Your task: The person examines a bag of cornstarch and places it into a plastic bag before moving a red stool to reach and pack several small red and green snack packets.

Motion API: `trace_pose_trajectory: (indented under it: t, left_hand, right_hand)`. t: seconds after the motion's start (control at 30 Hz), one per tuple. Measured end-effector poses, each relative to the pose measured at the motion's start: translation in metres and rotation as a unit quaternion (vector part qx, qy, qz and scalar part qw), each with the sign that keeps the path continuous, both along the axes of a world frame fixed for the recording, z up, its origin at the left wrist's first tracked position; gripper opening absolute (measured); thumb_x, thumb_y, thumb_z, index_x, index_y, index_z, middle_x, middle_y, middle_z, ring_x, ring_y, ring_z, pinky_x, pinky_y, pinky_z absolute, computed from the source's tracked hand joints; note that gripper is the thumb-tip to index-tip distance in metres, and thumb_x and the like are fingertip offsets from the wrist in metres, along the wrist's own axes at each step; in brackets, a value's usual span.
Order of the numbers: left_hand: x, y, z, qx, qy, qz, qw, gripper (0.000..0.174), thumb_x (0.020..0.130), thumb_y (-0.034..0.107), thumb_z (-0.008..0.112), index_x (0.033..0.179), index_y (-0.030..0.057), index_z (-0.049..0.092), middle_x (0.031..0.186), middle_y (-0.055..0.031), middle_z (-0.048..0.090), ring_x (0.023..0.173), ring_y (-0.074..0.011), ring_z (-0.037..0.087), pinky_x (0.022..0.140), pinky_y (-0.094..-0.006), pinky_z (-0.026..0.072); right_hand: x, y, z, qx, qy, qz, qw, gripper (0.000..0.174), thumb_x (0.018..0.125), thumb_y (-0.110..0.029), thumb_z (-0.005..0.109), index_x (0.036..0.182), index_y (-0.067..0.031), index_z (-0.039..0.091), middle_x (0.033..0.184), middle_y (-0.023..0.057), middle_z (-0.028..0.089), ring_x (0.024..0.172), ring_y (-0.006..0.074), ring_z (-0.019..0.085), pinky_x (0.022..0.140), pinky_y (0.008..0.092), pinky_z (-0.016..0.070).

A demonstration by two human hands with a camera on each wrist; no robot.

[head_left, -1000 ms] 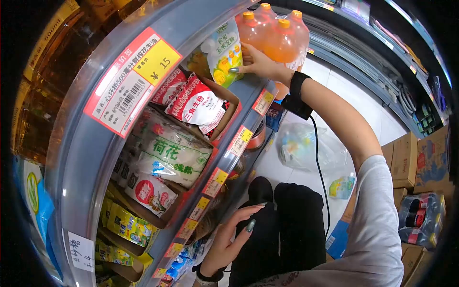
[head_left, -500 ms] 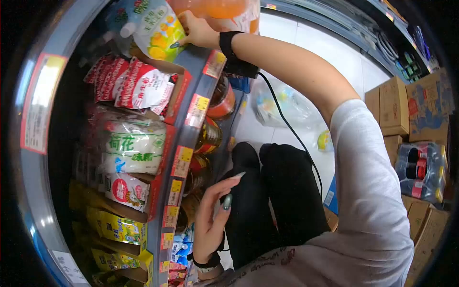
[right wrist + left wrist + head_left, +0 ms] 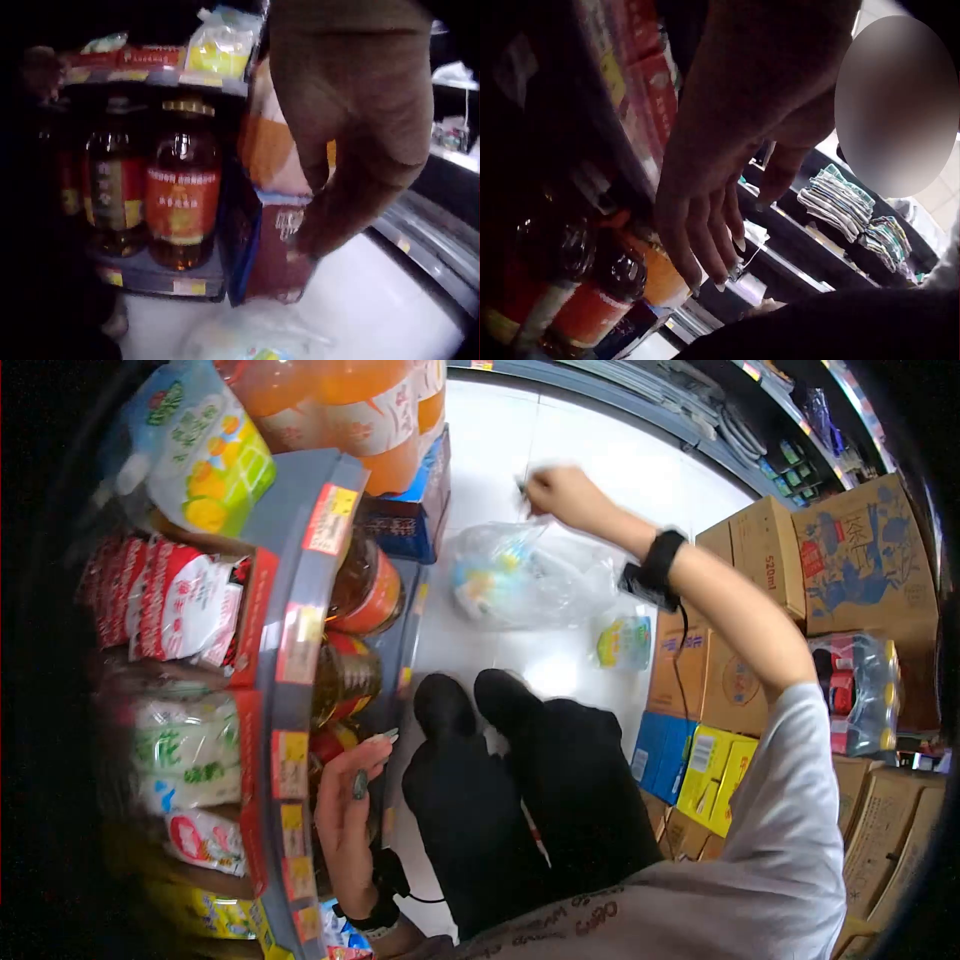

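Observation:
My right hand (image 3: 572, 500) is above the floor, close over the far side of a clear plastic bag (image 3: 585, 585). It is blurred in the head view; in the right wrist view its fingers bend loosely, with nothing visible between them. Colourful packaging shows inside the bag. A yellow, green and white cornstarch pouch (image 3: 205, 455) stands at the shelf end, away from both hands. Beside the shelf's price-tag edge, my left hand (image 3: 347, 810) hangs with relaxed fingers and holds nothing. A similar small pouch (image 3: 622, 642) lies near the bag.
Red-and-white starch bags (image 3: 170, 595) sit in a shelf box at left, with large oil bottles (image 3: 365, 590) below. Orange drink bottles (image 3: 365, 415) stand on a box (image 3: 415, 510) at the shelf end. Cartons (image 3: 760, 560) and a shrink-wrapped drink pack (image 3: 855, 695) line the right.
My right hand has let go of the cornstarch pouch on the shelf and moved right, over the plastic bag. The head view has swung right. My left hand stays beside the shelf.

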State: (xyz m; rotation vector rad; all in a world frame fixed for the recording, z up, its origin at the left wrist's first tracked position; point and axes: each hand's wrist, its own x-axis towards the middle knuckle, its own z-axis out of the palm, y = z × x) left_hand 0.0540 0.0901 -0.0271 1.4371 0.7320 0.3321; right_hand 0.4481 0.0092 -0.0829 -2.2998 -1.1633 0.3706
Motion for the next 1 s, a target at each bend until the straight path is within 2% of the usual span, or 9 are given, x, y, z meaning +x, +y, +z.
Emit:
trace_pose_trajectory:
  t: [0.07,0.2,0.4,0.47,0.6,0.63,0.77,0.83,1.0]
  left_hand:
    - [0.012,0.005,-0.017,-0.018,0.001,-0.008,1.0,0.034,0.086,0.017,0.044,0.114,-0.0032,0.048,0.115,-0.0155,0.054,0.11,-0.0229,0.05,0.098,-0.0339,0.0326]
    - [0.038,0.01,-0.043,-0.041,0.03,-0.027,0.998,0.033,0.086,0.016,0.045,0.113,-0.0033,0.048,0.113,-0.0155,0.056,0.111,-0.0223,0.05,0.099,-0.0337,0.0323]
    - [0.054,0.018,-0.063,-0.029,0.102,-0.002,0.994,0.036,0.081,0.018,0.044,0.109,-0.0035,0.05,0.112,-0.016,0.055,0.106,-0.024,0.053,0.095,-0.0366,0.0385]
    - [0.054,0.021,-0.07,-0.038,0.088,0.013,0.995,0.037,0.082,0.02,0.047,0.11,-0.0029,0.05,0.113,-0.0157,0.055,0.108,-0.0246,0.053,0.098,-0.0378,0.0373]
    - [0.054,0.022,-0.078,-0.069,0.096,0.004,0.993,0.041,0.083,0.016,0.044,0.117,-0.0054,0.044,0.118,-0.0197,0.052,0.114,-0.0265,0.048,0.101,-0.0395,0.0311]
    - [0.055,0.021,-0.081,-0.069,0.085,-0.001,0.994,0.041,0.083,0.018,0.045,0.117,-0.0051,0.044,0.118,-0.0197,0.052,0.114,-0.0265,0.048,0.101,-0.0392,0.0308]
    - [0.06,0.014,-0.062,-0.053,0.1,-0.008,0.994,0.039,0.084,0.017,0.044,0.117,-0.0042,0.045,0.119,-0.0195,0.052,0.115,-0.0267,0.048,0.102,-0.038,0.0307]
    - [0.057,0.009,-0.05,-0.055,0.072,0.002,0.996,0.038,0.084,0.015,0.044,0.117,-0.004,0.045,0.119,-0.0193,0.052,0.115,-0.0264,0.048,0.102,-0.0374,0.0308]
    - [0.044,-0.004,-0.012,-0.043,0.011,-0.007,0.999,0.036,0.084,0.009,0.042,0.118,-0.0034,0.046,0.118,-0.018,0.052,0.115,-0.025,0.048,0.102,-0.036,0.031]
  right_hand:
    - [0.025,-0.042,-0.089,-0.177,0.011,0.023,0.984,0.022,0.082,-0.011,0.048,0.079,0.0023,0.065,0.068,0.0143,0.065,0.053,0.0177,0.064,0.056,0.0314,0.0527]
    - [0.03,-0.067,-0.226,-0.265,-0.023,0.021,0.964,0.032,0.068,-0.005,0.061,0.1,0.0004,0.061,0.089,0.0178,0.064,0.089,0.0316,0.061,0.078,0.0373,0.0483]
    - [0.034,-0.032,-0.315,-0.239,0.06,-0.104,0.963,0.052,0.068,-0.019,0.071,0.113,-0.0012,0.052,0.106,0.0211,0.059,0.092,0.0343,0.058,0.081,0.0378,0.0469]
    - [0.039,-0.034,-0.357,0.022,-0.076,-0.063,0.995,0.044,0.072,-0.022,0.068,0.109,-0.0023,0.055,0.104,0.018,0.059,0.099,0.0312,0.055,0.086,0.0375,0.0437]
    - [0.045,-0.028,-0.37,0.053,0.176,-0.094,0.978,0.026,0.074,-0.02,0.065,0.097,-0.0062,0.062,0.092,0.0121,0.064,0.084,0.0282,0.06,0.077,0.0379,0.0475]
    - [0.042,-0.027,-0.373,0.069,0.115,-0.068,0.989,0.029,0.081,-0.023,0.057,0.102,-0.0038,0.059,0.097,0.0106,0.064,0.087,0.0248,0.059,0.076,0.0348,0.0455]
    - [0.027,-0.021,-0.313,-0.007,0.052,-0.07,0.996,0.026,0.08,-0.024,0.056,0.093,-0.0029,0.062,0.086,0.0147,0.064,0.08,0.0303,0.06,0.071,0.0372,0.0459]
    - [0.012,-0.021,-0.252,-0.143,0.072,-0.076,0.984,0.022,0.078,-0.024,0.057,0.086,-0.0034,0.061,0.081,0.0179,0.063,0.081,0.0342,0.06,0.072,0.0421,0.0471]
    - [-0.028,-0.044,-0.172,-0.121,0.032,-0.072,0.99,0.024,0.079,-0.026,0.052,0.08,-0.0031,0.058,0.075,0.0175,0.062,0.078,0.0351,0.06,0.069,0.0432,0.0469]
